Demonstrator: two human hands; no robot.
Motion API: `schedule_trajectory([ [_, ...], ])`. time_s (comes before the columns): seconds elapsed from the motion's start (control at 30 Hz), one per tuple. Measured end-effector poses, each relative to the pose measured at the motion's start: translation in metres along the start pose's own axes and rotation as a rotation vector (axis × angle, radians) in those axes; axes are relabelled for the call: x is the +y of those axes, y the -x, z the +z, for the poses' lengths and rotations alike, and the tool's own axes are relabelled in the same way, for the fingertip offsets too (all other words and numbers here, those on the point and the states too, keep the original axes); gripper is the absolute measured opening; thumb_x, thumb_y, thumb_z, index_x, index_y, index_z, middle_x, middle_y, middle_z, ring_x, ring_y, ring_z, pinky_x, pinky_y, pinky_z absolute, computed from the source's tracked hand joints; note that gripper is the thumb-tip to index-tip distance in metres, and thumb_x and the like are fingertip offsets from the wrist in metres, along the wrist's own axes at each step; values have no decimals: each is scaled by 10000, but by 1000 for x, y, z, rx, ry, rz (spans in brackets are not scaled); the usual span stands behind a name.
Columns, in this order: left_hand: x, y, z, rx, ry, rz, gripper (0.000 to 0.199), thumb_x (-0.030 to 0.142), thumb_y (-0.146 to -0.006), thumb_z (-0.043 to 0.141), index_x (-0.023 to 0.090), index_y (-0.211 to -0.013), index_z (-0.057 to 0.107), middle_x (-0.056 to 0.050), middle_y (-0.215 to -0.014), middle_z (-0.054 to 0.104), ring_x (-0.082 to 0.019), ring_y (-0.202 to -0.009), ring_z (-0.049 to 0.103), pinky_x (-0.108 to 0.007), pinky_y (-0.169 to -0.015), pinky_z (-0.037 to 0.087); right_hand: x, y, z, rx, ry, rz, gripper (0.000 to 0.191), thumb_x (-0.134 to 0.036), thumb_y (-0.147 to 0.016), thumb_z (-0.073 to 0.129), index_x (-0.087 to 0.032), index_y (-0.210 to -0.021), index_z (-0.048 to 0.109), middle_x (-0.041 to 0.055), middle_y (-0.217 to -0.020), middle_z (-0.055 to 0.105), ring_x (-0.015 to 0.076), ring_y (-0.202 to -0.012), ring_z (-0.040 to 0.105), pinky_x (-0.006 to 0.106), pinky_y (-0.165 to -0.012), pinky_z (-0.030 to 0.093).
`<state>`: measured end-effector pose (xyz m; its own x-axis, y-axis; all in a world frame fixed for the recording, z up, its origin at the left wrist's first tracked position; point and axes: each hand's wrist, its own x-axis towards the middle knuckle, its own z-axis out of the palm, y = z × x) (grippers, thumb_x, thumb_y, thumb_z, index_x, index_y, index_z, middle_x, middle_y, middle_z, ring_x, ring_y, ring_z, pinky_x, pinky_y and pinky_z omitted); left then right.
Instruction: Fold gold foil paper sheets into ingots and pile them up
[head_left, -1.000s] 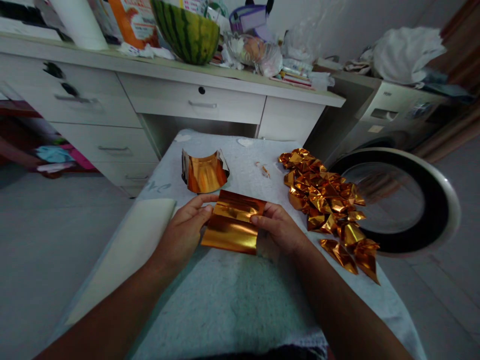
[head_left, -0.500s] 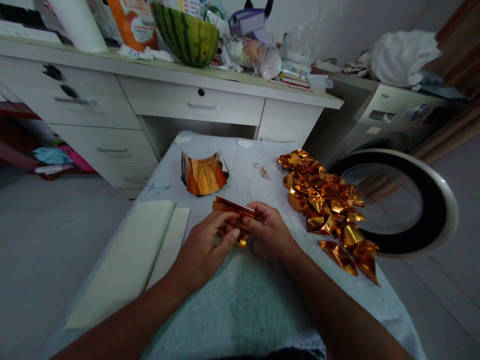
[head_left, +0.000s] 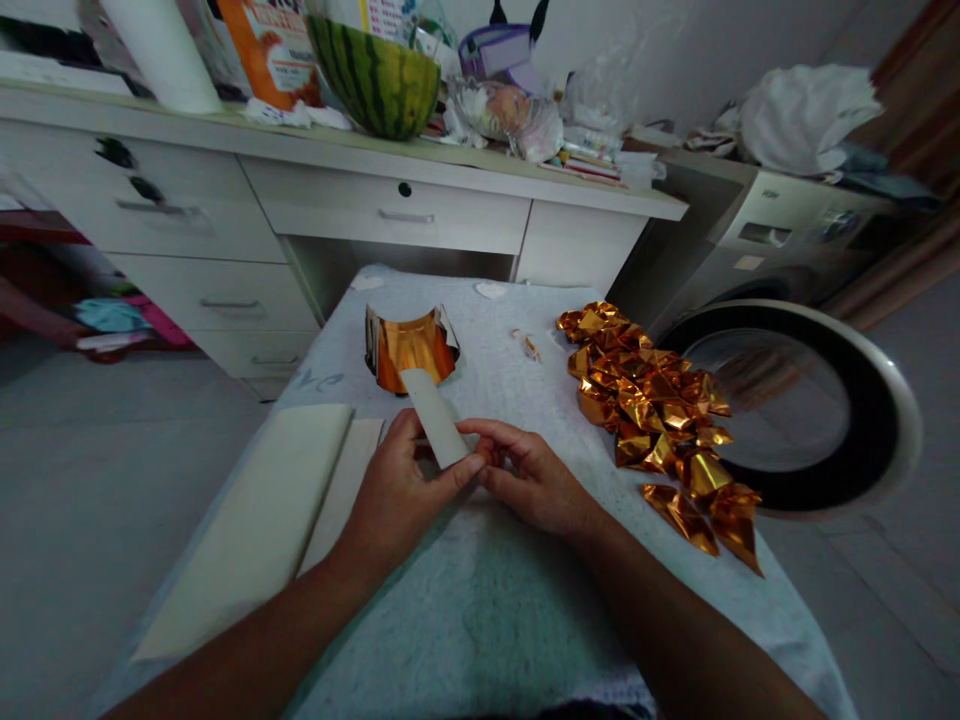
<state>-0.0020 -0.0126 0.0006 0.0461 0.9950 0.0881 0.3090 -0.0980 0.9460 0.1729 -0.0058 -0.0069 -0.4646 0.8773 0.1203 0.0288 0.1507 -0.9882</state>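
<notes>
A narrow pale strip is up between my hands, its plain side facing me. My left hand is closed on it, with the thumb at its lower right corner. The fingers of my right hand are pinched together at that same corner. Just beyond the strip, a curved stack of shiny copper-gold foil sheets rests on the cloth. To the right lies a heap of folded copper-gold foil pieces. Whether foil backs the strip is hidden.
Pale folded sheets lie at the left of the cloth-covered table. A small scrap sits near the middle. Behind stand a cluttered counter and a washing machine with its round door open.
The folded copper-gold foil between my hands has been turned, and a pale side now shows as an upright, slanted strip. Both hands have shifted slightly around it.
</notes>
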Motion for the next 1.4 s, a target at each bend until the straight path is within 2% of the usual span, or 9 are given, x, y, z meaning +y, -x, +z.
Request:
schedule_trajectory([
  [0.3,-1,2,-1,3,54,-15,302,302,-842,585,209,-1129,594,-54,-1072,678,-214,-908,643,-298,-729,492,-2,1,-1,-55,-12,34,531,-221,-833,594,-263,-1354,500,-45,-757,474,92,-627,435,232,-565,360],
  [0.43,2,-1,-5,49,173,-92,269,284,-833,596,192,-1085,611,-27,-948,715,-187,-779,661,-288,-719,488,-5,1,0,-33,-38,61,489,-232,-815,611,-248,-1298,537,-47,-737,470,88,-595,425,225,-539,341],
  [0.6,3,-7,-7,109,290,-116,235,257,-808,618,178,-1028,608,-23,-889,712,-177,-804,663,-283,-755,491,-5,1,-6,327,-42,47,198,-326,-812,622,-206,-969,615,-40,-679,451,99,-579,400,232,-528,321],
  [0.73,2,-8,-5,77,376,-114,214,233,-793,608,199,-1001,570,-21,-927,698,-166,-802,659,-263,-697,496,-4,0,-16,584,84,-28,245,-311,-762,663,-218,-971,577,-9,-811,503,132,-732,467,247,-647,390],
  [0.83,3,-7,-3,44,416,-120,286,232,-791,609,229,-1055,498,17,-852,670,-142,-718,638,-238,-638,483,-2,-2,-18,547,85,-2,321,-332,-766,676,-220,-1046,567,23,-953,561,150,-835,506,265,-740,415],
  [0.97,1,-6,-1,19,272,-114,451,237,-801,607,262,-1205,410,95,-648,521,-104,-548,528,-183,-525,396,1,-3,-16,458,-27,97,235,-423,-799,649,-208,-861,577,-9,-773,561,129,-684,496,244,-630,389],
  [1.13,-4,-4,-3,29,179,-62,544,247,-838,567,301,-1333,348,89,-696,518,-103,-566,514,-189,-532,371,5,-5,-17,505,25,142,236,-427,-775,642,-209,-775,552,-31,-682,541,117,-591,466,234,-541,336],
  [1.3,-6,-6,-6,9,36,-33,158,289,-855,532,248,-996,591,37,-740,588,-150,-666,562,-242,-599,409,5,-5,-16,519,274,165,172,-337,-790,598,-225,-904,536,-62,-604,519,126,-545,475,242,-529,330],
  [1.4,-8,-8,-7,9,-96,-12,139,283,-843,522,228,-817,646,5,-772,633,-180,-713,576,-272,-637,416,5,-5,-16,507,434,180,196,-278,-795,573,-227,-975,514,-85,-573,510,118,-503,453,243,-532,319],
])
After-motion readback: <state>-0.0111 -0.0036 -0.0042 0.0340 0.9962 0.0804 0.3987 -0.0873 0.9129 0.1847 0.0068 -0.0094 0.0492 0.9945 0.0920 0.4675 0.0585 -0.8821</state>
